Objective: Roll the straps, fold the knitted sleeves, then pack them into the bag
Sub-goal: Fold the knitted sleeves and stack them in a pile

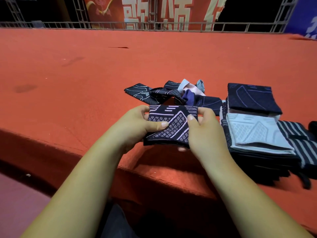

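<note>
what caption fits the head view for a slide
Left hand and right hand grip a folded dark sleeve over red carpet, a folded stack to its right, an unfolded heap behind.

Glows warm and fairly even across the red carpeted platform, with no hard glare. Drops to near black behind the metal railing at the far edge, apart from the lit red banner. Casts soft shadow under the left hand and right hand onto the near edge, and deeper shadow below the stack of folded sleeves toward the right edge. Bows straight lines near the corners, wide-angle fashion. Smears at the right edge and in the bottom corners; renders the held sleeve sharp.
</note>
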